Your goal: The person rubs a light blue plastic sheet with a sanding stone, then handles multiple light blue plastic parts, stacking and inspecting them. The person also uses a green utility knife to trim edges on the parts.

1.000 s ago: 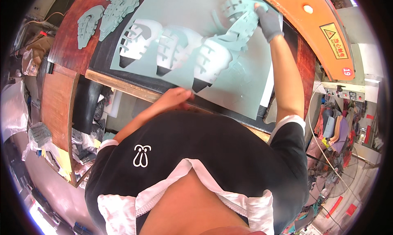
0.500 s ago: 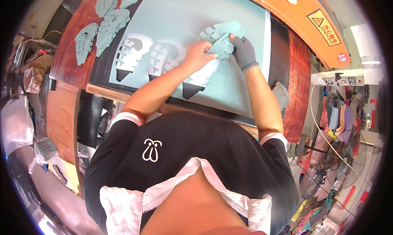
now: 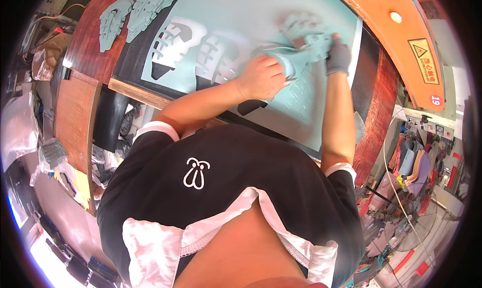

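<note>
A large pale teal sheet (image 3: pixel 226 9) lies on the dark work board. Shoe-part-shaped openings (image 3: pixel 173 47) run along its near side, their white glare broken by black tips. My right hand (image 3: pixel 339 58), in a grey glove with a bare fingertip, grips teal cut-out pieces (image 3: pixel 312 36) above the sheet; motion smears them. Lower and further left, my bare left hand (image 3: pixel 263 78) has its fingers curled together. A thin curved edge (image 3: pixel 290 68) shows beside those fingers, too blurred to name. Whatever the fingers pinch is hidden.
Notched teal pieces (image 3: pixel 150 9) lie in piles at the back left, on a reddish wooden tabletop (image 3: pixel 88 52). An orange machine part (image 3: pixel 401 42) with a yellow warning label crosses the back right. Coloured material pieces (image 3: pixel 409 160) are heaped at the right.
My right hand has moved right with the teal pieces. My left hand has come off them, shifted slightly right and nearer, and curled its fingers. The whole view has also shifted.
</note>
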`<state>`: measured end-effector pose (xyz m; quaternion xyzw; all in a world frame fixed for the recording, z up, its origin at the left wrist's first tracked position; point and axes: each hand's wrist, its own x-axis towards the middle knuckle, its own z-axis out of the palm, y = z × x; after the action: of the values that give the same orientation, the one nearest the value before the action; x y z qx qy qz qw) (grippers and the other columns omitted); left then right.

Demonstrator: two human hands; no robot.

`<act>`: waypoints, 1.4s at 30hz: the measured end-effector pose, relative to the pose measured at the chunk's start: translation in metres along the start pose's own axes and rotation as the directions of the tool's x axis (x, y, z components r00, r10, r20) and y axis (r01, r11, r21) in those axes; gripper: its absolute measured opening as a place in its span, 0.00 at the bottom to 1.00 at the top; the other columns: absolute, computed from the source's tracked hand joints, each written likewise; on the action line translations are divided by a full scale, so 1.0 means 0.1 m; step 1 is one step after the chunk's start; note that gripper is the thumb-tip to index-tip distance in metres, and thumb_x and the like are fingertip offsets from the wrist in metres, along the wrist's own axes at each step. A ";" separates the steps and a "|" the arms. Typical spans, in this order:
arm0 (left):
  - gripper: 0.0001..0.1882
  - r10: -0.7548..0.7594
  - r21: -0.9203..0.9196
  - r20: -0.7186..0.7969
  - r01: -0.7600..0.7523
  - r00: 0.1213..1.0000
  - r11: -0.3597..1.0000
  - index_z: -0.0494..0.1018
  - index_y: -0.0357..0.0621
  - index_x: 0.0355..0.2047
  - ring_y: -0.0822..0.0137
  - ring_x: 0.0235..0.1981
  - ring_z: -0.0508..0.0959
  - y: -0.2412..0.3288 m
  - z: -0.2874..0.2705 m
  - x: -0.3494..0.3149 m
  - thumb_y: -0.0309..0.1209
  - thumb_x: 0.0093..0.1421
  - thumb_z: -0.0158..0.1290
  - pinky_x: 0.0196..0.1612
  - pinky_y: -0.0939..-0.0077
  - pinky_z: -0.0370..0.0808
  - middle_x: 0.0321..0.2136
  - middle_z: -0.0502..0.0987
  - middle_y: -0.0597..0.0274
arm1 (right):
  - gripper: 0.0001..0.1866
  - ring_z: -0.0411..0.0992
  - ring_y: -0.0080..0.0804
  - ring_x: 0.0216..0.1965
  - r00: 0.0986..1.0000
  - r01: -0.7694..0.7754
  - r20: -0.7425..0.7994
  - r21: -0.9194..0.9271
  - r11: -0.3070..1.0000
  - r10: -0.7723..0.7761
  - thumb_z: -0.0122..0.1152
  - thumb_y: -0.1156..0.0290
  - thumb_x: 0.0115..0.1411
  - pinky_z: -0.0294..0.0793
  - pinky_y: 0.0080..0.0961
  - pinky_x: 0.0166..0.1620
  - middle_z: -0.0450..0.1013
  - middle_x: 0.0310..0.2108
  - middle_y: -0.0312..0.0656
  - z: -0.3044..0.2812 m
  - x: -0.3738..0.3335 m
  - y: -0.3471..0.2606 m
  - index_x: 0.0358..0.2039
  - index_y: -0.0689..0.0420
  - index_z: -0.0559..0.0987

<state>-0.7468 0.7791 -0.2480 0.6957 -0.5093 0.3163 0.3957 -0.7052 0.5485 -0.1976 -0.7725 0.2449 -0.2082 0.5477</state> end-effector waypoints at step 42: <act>0.24 -0.407 -0.509 0.858 0.635 0.314 -0.582 0.60 0.48 0.59 0.69 0.57 0.63 1.33 0.49 -0.56 0.46 0.68 0.36 0.58 0.67 0.58 0.60 0.61 0.70 | 0.18 0.70 0.42 0.47 0.561 0.780 0.571 -0.124 0.613 -0.599 0.60 0.69 0.56 0.69 0.31 0.48 0.71 0.41 0.47 -1.10 -1.82 0.75 0.45 0.61 0.72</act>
<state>-0.8886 0.7394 -0.2883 0.3675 -0.0726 -0.4894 0.7875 -0.9258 0.5562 -0.2438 -0.9176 -0.1924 -0.1637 0.3071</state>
